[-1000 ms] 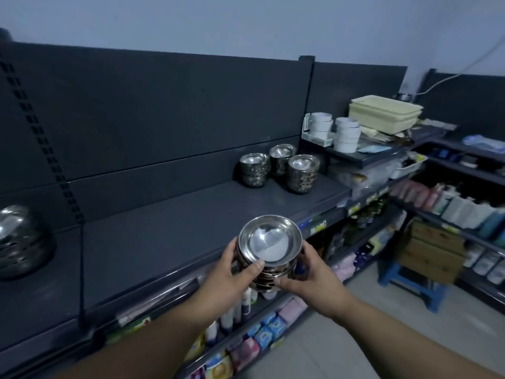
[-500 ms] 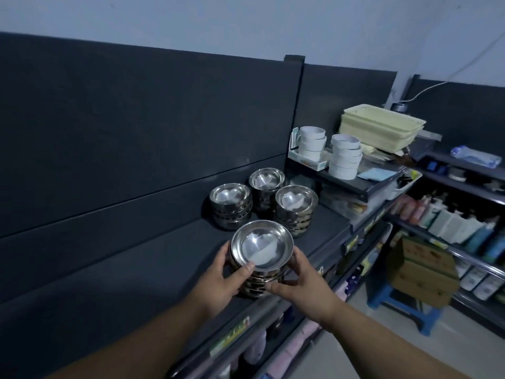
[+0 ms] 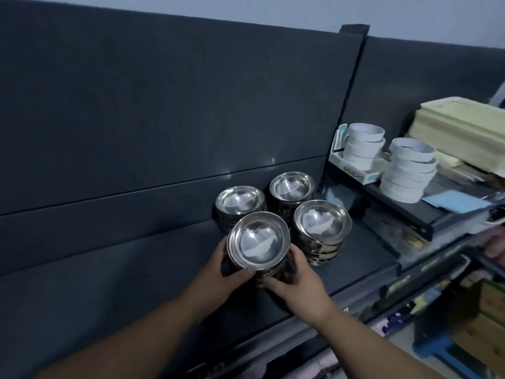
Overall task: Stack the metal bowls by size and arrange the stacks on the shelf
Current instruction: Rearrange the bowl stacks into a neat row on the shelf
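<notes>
— Holding something shiny, are they? What is it?

— It is a held stack (image 3: 258, 243) of metal bowls, one bowl sitting inside the next. The left hand (image 3: 226, 269) wraps its fingers round the left side. The right hand (image 3: 297, 280) curls round the right side and a bit underneath. Both hands are gripping it.

— Where is it?

— Low over the dark shelf (image 3: 363, 258), near the front edge. I cannot tell if its bottom touches the shelf yet (the hands hide that part).

— Are there other bowls?

— Yes, three more stacks stand on the shelf. The back left stack (image 3: 240, 199) is just behind the held one. The back right stack (image 3: 291, 186) is by the back wall. The front right stack (image 3: 322, 221) is just beside the right hand.

— So what could go wrong?

— I think the spot is tight. If the held stack slides too far right, it could bump the front right stack and knock its top bowls crooked. Metal is slippery, so bowls could slide off and clatter down.

— Anything else?

— If the hands let go while the stack leans, or too close to the front edge, I think it could tip and fall off.

— And the white rings (image 3: 410, 170)?

— They sit higher up to the right, well apart. No trouble there.
</notes>
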The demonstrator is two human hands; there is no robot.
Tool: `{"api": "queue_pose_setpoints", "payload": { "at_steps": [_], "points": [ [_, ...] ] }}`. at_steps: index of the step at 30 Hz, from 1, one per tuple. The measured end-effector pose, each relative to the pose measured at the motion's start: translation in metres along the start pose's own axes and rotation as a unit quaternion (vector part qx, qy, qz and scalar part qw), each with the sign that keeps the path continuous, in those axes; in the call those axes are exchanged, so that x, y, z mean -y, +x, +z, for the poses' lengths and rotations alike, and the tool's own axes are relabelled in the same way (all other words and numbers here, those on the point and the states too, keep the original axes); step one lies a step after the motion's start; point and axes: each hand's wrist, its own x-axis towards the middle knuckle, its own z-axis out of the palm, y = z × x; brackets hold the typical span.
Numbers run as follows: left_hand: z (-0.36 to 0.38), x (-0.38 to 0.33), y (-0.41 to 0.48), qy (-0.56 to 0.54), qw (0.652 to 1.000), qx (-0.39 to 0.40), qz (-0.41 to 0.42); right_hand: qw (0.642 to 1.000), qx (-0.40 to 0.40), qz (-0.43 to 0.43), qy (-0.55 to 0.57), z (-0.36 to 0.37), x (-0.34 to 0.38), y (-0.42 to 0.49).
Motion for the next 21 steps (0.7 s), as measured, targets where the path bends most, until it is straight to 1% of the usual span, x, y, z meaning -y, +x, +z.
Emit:
{"api": "queue_pose_setpoints", "payload": {
  "at_steps": [4,7,9,11,12,16,18,21],
  "points": [
    [0.023,-0.006,-0.005,0.005,0.997,-0.072,-0.026,0.998,0.016,-0.018,-0.059,-0.015,0.008,0.007],
    [0.038,-0.010,-0.014,0.031,0.986,-0.152,-0.054,0.994,0.042,-0.025,-0.102,-0.024,0.010,0.005],
    [0.046,-0.015,-0.024,0.041,0.979,-0.185,-0.075,0.989,0.060,-0.016,-0.131,-0.027,0.005,-0.001],
    [0.050,-0.016,-0.037,0.064,0.973,-0.197,-0.105,0.983,0.079,-0.013,-0.167,-0.027,-0.001,-0.009],
    [0.049,-0.014,-0.045,0.092,0.969,-0.199,-0.118,0.978,0.089,-0.014,-0.188,-0.026,-0.003,-0.013],
    [0.032,-0.011,-0.086,0.243,0.937,-0.195,-0.156,0.940,0.146,-0.056,-0.304,-0.017,-0.001,-0.033],
    [0.016,-0.010,-0.112,0.265,0.927,-0.197,-0.176,0.922,0.173,-0.079,-0.337,-0.003,0.005,-0.043],
    [-0.011,-0.008,-0.161,0.281,0.914,-0.214,-0.200,0.906,0.199,-0.117,-0.355,0.027,0.020,-0.061]
  ]
}}
